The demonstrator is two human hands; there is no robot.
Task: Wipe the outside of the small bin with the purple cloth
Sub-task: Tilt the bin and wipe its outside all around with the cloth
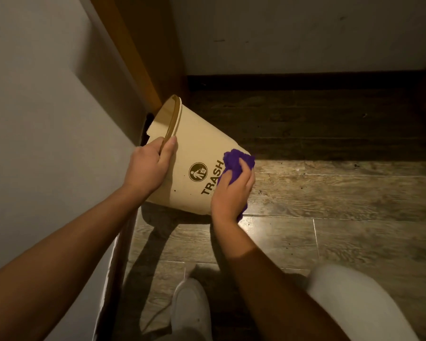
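I've got the small bin [182, 153] tipped over in the middle of the frame, its open mouth aimed up and left toward the wall [35, 107], its base pointing right over the wooden floor [330, 198]. So the long axis runs from upper left down to lower right, and the printed side, the "TRASH" lettering, faces me. My left hand [149, 168] is clamped on the rim, thumb over the edge, holding the bin at that tilt. My right hand [231, 193] is closed around the bunched purple cloth [236, 163] and presses it against the bin's side close to the base, right beside the lettering. That hand is the nearer one to the unwiped stretch, I reckon: the wall of the bin runs up and left from the cloth toward my other hand. What's inside the bin I can't tell; the mouth faces away from me. My white shoe [190, 308] sits at the bottom of the frame.
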